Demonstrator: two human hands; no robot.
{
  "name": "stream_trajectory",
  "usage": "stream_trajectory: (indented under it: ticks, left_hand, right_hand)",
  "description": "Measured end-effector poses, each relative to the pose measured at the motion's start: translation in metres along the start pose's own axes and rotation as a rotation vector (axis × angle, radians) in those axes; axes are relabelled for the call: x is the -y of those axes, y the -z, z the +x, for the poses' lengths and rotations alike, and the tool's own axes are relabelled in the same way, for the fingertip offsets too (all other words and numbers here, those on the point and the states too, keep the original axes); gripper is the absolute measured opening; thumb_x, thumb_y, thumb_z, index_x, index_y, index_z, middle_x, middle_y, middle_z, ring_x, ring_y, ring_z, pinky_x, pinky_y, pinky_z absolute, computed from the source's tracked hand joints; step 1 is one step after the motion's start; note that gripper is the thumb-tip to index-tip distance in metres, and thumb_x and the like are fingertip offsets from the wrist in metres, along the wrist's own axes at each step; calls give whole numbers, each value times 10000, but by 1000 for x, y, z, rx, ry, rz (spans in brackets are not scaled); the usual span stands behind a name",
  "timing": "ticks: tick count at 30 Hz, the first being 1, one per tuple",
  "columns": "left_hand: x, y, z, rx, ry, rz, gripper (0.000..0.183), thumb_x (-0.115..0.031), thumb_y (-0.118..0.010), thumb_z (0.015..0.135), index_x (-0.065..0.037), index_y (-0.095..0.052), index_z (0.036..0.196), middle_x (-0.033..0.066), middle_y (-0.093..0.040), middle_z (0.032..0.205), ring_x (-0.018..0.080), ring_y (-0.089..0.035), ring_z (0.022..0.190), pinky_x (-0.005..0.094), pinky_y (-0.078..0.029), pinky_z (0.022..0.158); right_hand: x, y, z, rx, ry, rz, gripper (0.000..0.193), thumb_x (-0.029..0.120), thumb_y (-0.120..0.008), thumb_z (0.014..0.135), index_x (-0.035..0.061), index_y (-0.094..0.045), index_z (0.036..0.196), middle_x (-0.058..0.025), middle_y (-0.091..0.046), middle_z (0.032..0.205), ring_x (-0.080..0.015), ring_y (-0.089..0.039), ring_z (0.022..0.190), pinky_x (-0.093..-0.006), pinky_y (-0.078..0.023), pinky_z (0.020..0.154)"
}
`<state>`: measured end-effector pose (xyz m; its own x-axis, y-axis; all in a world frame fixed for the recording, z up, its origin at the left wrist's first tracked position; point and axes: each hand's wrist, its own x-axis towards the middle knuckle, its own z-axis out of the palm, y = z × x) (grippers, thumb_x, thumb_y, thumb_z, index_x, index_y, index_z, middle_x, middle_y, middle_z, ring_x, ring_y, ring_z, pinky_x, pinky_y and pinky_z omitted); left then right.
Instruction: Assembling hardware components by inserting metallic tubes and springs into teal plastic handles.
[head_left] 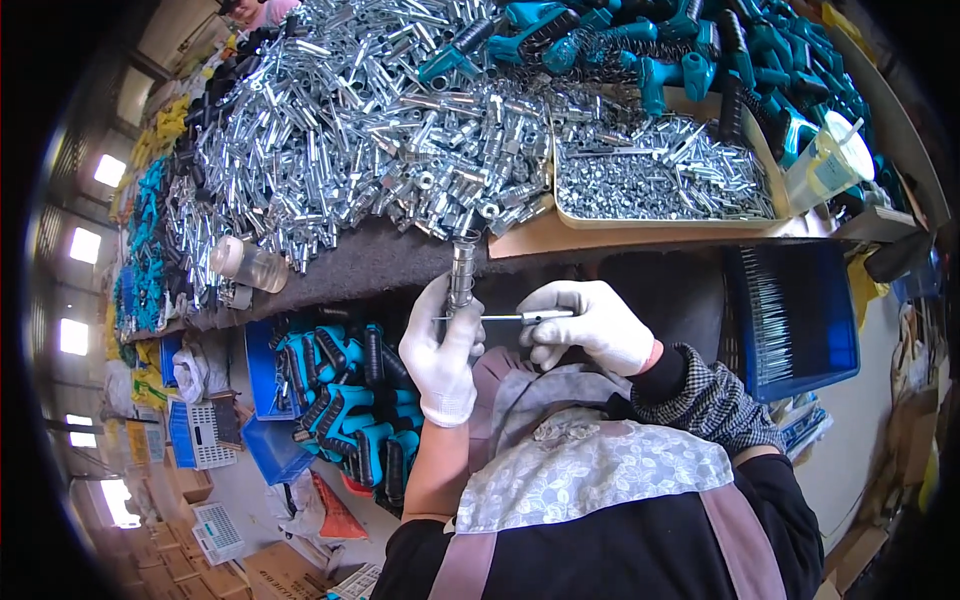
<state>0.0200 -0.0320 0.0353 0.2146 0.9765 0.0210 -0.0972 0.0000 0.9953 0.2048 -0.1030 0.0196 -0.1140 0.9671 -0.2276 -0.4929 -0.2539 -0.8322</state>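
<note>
White gloves cover both my hands above my lap, in front of the bench edge. My left hand (pixel 443 360) is closed around a shiny metal cylinder with a wire spring (pixel 461 272) coiled about it, held upright. My right hand (pixel 597 327) pinches a thin metal rod (pixel 502 318) with a thicker silver part at its right end. This rod lies level, its left end at the lower part of the cylinder, by my left fingers. Whether it passes through the cylinder or only in front of it I cannot tell.
A large heap of metal parts (pixel 330 130) covers the bench, beside a tray (pixel 655 222) of small pins. Teal-and-black handles (pixel 640 60) lie behind. A plastic cup (pixel 825 165) and a lidded jar (pixel 250 264) stand near. Below are blue bins (pixel 835 370) and more handles (pixel 350 400).
</note>
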Motion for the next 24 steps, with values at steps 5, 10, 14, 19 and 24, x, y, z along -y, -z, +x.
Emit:
stream_trajectory:
  ticks: [5, 10, 14, 19, 24]
  left_hand:
    - [5, 1, -5, -13, -22, 32, 368, -37, -681, 890, 30, -617, 1246, 7, -607, 844, 44, -523, 612, 200, -422, 513]
    - [15, 9, -7, 23, -97, 165, 367, -48, -670, 895, 41, -608, 1246, 16, -621, 860, 53, -528, 633, 199, -427, 544]
    - [17, 20, -7, 159, -212, 437, 362, -63, -696, 884, 57, -629, 1218, 30, -635, 846, 66, -569, 676, 218, -458, 579]
    - [7, 27, -6, 275, -304, 588, 331, -71, -787, 759, 14, -702, 1067, 149, -709, 931, 227, -696, 805, 319, -539, 751]
    - [1, 20, -7, 414, -340, 631, 321, -82, -804, 746, 16, -706, 1036, 159, -697, 886, 262, -691, 763, 326, -533, 708]
  right_hand:
    - [-11, -7, -2, -93, 50, -71, 307, 74, -706, 898, -71, -625, 1156, -132, -710, 949, -172, -707, 766, -294, -601, 704]
    - [-22, -7, 6, -234, 288, -373, 199, 45, -716, 881, -26, -673, 1061, -60, -704, 947, -94, -670, 855, -236, -541, 731]
    - [-8, 13, -3, -355, 304, -449, 175, 95, -704, 860, -4, -672, 1000, -35, -678, 896, -93, -622, 841, -266, -512, 786]
    - [39, 55, -36, -526, 320, -495, 111, 78, -642, 863, 9, -655, 949, 14, -612, 832, -42, -526, 713, -199, -439, 641]
    - [62, 45, -40, -353, 183, -657, 145, 70, -671, 842, -8, -661, 964, -25, -648, 882, -78, -587, 797, -229, -489, 757]
